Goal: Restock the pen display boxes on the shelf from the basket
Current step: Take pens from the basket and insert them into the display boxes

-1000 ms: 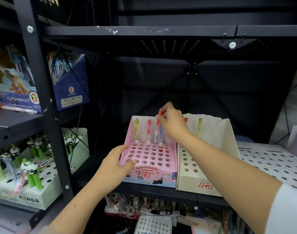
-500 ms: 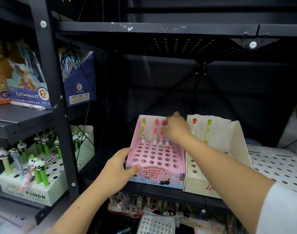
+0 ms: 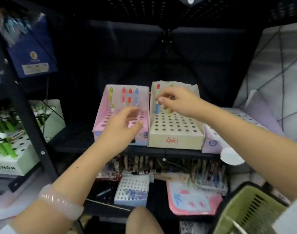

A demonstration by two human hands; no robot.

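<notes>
Pink display box (image 3: 100, 122) – four pens upright along back row – touching beige box (image 3: 175, 141), shelf front edge.

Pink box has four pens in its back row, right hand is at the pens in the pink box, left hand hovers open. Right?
Not quite. In the head view the right hand is at the pens in the beige box, not the pink box. The rest holds: four pens, left hand open.
</notes>
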